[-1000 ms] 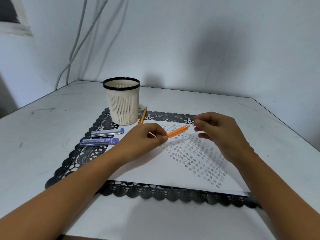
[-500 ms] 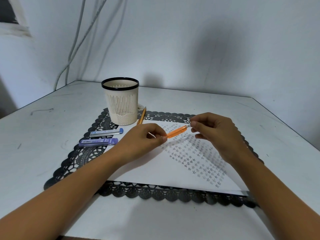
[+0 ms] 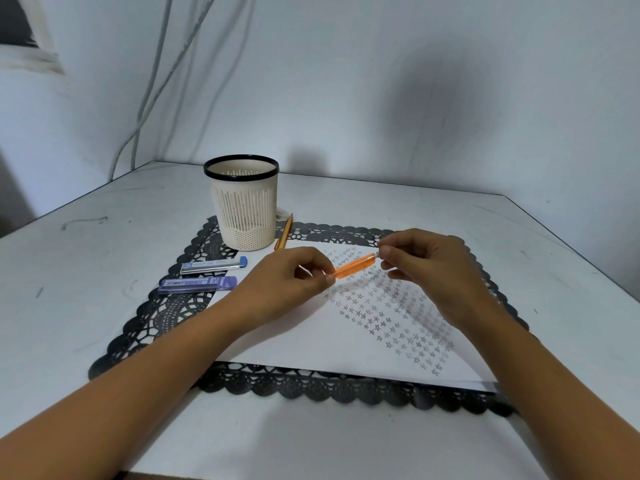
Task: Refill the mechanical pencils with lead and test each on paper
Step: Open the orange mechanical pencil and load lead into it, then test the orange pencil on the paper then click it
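My left grip [image 3: 287, 282] pinches the orange pencil [image 3: 355, 267] above the paper [image 3: 294, 341]; my right grip [image 3: 426, 268] pinches its rear end. Paper already star-marked. Judgement: refill midway; second pencil [image 3: 284, 233] possibly pending.

A scuffed white table [image 3: 104, 271] stands in a corner between pale walls [image 3: 346, 81]. Grey cables [image 3: 156, 81] hang down the left wall. At top left, possibly a window frame [image 3: 27, 46]. A soft shadow [image 3: 440, 98] darkens the far wall.
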The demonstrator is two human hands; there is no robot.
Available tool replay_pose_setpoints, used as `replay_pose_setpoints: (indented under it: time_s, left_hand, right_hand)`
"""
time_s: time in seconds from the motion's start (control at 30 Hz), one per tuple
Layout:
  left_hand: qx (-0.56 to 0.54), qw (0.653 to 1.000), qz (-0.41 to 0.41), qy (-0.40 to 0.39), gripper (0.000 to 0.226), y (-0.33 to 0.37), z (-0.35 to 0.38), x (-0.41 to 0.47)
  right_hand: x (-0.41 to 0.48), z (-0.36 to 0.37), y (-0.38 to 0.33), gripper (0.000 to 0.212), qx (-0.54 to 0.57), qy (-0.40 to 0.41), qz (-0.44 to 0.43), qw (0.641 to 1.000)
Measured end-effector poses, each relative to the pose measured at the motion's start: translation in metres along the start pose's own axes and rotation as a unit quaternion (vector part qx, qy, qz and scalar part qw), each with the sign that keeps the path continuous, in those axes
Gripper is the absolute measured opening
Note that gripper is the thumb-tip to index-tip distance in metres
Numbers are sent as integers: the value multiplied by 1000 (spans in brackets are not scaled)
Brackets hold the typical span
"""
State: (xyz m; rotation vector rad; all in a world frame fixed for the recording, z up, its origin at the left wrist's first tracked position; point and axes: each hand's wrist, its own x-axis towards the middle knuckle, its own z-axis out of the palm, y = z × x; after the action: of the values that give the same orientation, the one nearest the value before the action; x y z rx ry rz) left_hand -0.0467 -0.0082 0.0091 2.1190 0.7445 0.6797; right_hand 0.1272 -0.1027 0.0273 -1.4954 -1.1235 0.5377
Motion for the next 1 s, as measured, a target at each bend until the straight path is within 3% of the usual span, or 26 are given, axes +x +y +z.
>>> replay_pose_setpoints:
  time_s: [0.33, 0.57, 0.8, 0.9, 1.0]
  left_hand:
    - [15, 997, 65, 27, 22, -2, 5, -1]
    - [7, 997, 68, 30, 20, -3, 6, -1]
    - [-2, 998, 54, 44, 18, -4, 5, 2]
    - [-8, 997, 62, 35, 16, -3, 5, 0]
    - [5, 997, 69, 14, 6, -4, 6, -1]
  right_hand:
    - [1, 1, 2, 8, 14, -18, 7, 1000]
    - [0, 6, 8, 20, 26, 1, 27, 999]
    - [1, 12, 10, 25, 231, -106, 125, 959]
    - [0, 12, 10, 23, 249, -103, 144, 952]
    - [4, 8, 10, 15, 311, -50, 158, 936]
